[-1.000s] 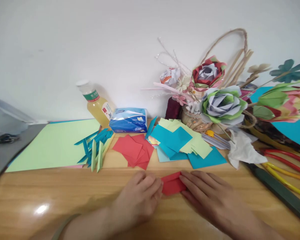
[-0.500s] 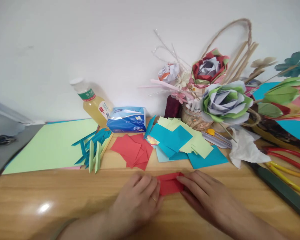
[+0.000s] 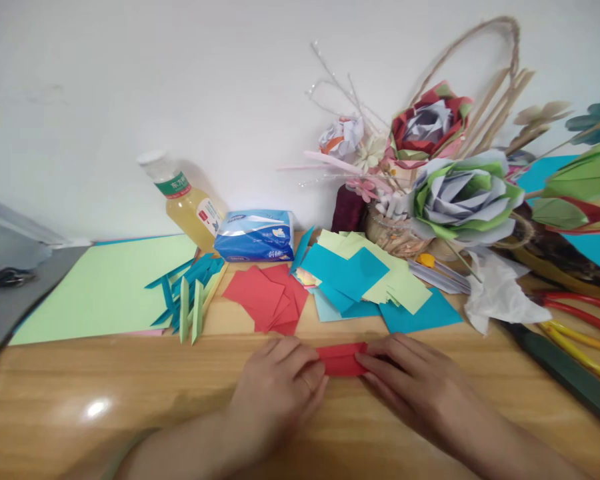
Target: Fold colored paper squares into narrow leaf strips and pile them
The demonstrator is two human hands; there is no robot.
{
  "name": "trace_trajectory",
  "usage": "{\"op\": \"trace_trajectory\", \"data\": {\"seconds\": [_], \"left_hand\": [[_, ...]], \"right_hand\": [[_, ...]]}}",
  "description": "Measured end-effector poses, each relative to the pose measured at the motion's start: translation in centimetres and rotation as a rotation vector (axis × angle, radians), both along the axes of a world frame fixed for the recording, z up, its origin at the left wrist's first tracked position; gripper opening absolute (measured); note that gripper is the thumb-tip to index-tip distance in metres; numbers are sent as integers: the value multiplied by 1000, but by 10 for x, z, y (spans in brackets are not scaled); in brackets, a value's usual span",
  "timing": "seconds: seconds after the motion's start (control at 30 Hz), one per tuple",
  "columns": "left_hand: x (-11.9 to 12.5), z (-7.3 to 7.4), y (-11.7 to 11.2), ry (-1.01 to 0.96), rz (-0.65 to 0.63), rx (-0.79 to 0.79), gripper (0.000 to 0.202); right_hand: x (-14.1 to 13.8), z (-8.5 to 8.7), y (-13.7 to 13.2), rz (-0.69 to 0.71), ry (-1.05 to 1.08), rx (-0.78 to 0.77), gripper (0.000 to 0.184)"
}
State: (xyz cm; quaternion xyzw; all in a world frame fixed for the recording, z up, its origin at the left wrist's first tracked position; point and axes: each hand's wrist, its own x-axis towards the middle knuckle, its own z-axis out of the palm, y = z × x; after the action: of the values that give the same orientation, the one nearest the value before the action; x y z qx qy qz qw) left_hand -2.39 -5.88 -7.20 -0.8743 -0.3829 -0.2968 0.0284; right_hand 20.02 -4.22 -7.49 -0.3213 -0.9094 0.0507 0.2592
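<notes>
A red sheet of paper, partly folded, lies between my two hands above the wooden table. Its upper edge is turned over in a strip along its length. My left hand pinches the left end, fingers curled, a ring on one finger. At the right end, my right hand grips the paper between thumb and fingers. Just beyond my hands is a loose stack of red paper squares. To its right sits a pile of blue paper squares and light green paper squares.
Folded blue paper strips and green ones lie left, on large green sheets. Behind stand a drink bottle and a tissue pack. Paper flowers, crumpled tissue and red-handled pliers are at right.
The red paper looks narrower from front to back, its lower part now folded up. My hands stay at its two ends. The whole view has shifted slightly.
</notes>
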Motion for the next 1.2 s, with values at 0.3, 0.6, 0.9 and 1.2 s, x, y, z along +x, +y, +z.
{"op": "trace_trajectory", "data": {"seconds": [0.3,0.6,0.9,1.2], "left_hand": [[-1,3,3,-243,43,-289,13],[-3,2,3,-162,45,-300,4],[-5,0,3,-261,83,-454,16],[-4,2,2,-310,108,-507,14]], "right_hand": [[-7,1,3,-71,77,-117,16],[-8,2,4,-87,27,-91,19],[-7,1,5,-87,14,-158,18],[11,-2,8,41,-18,-326,9]]}}
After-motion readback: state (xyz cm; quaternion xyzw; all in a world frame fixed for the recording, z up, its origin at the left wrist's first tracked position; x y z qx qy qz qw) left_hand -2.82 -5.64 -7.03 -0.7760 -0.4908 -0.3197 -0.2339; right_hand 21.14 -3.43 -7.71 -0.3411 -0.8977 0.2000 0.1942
